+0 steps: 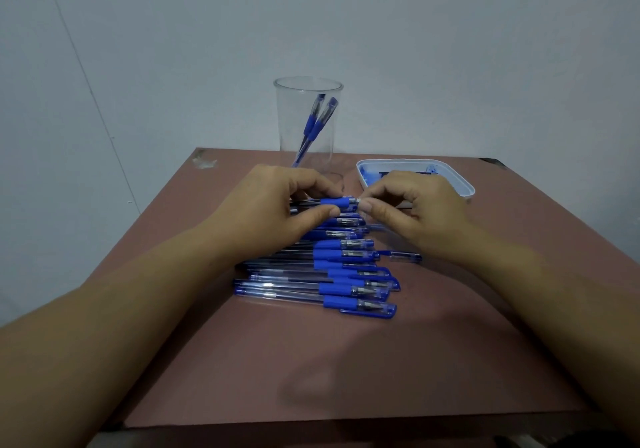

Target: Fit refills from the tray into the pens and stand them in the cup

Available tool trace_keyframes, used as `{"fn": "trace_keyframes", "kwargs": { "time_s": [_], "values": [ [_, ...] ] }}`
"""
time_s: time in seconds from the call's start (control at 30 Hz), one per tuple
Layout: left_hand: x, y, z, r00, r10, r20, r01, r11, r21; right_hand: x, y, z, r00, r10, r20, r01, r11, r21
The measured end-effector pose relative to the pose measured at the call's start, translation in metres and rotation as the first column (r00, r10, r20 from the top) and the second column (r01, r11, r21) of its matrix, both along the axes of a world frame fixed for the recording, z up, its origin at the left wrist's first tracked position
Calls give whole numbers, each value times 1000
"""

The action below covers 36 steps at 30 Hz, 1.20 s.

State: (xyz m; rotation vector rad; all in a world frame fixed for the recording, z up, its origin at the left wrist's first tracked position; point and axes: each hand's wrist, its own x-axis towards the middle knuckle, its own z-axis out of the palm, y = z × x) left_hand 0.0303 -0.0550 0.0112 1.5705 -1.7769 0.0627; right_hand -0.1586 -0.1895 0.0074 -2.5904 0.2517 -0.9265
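A flat reddish-brown tabletop [311,361] stood against a plain pale grey wall [450,49]; a whitish scuffed patch [205,163] marked its far left corner.

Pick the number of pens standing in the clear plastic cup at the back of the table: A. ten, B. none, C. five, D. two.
D: just two blue-and-clear pens lean inside the clear plastic cup, and the rest lie on the table.
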Motion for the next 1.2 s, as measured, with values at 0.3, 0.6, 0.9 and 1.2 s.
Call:
{"fn": "trace_keyframes", "kwargs": {
  "time_s": [0.3,0.6,0.9,1.2],
  "values": [
    [-1,0,0,1000,-2,4,2,1000,6,0,-1,0,1000,20,23,-20,999,-37],
    [-1,0,0,1000,-4,-5,4,1000,-5,0,2,2,1000,19,22,-17,997,-72],
    [-2,0,0,1000,-20,0,20,1000,-22,-1,5,5,998,46,44,-43,997,-71],
    [-2,0,0,999,-30,-13,29,999,-28,-2,8,7,996,73,57,-71,997,-32]
  ]
}}
